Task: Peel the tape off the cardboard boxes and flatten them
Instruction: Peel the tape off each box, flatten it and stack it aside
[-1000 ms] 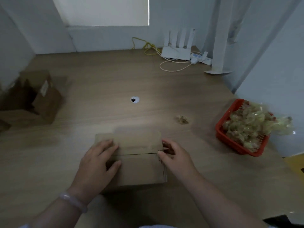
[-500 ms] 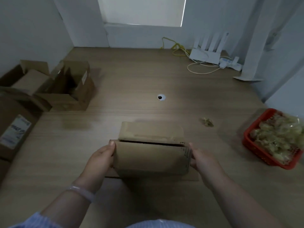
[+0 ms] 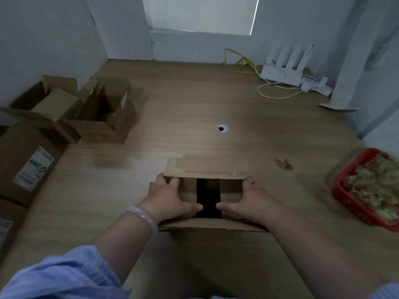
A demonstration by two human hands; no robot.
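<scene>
While our left hand (image 3: 170,200) and right hand (image 3: 251,201) curl round the short sides of the rectangular cardboard box (image 3: 205,168), we rest thumbs flat on its smooth inner flaps.

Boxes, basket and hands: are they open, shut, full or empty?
held box: open, flaps spread
left grip: holds the held box's side
right grip: holds its other side
left boxes: open
labelled box: looks shut
red basket: full

Label (image 3: 32,167) on cardboard box (image 3: 15,147) — print unreadable.
</scene>
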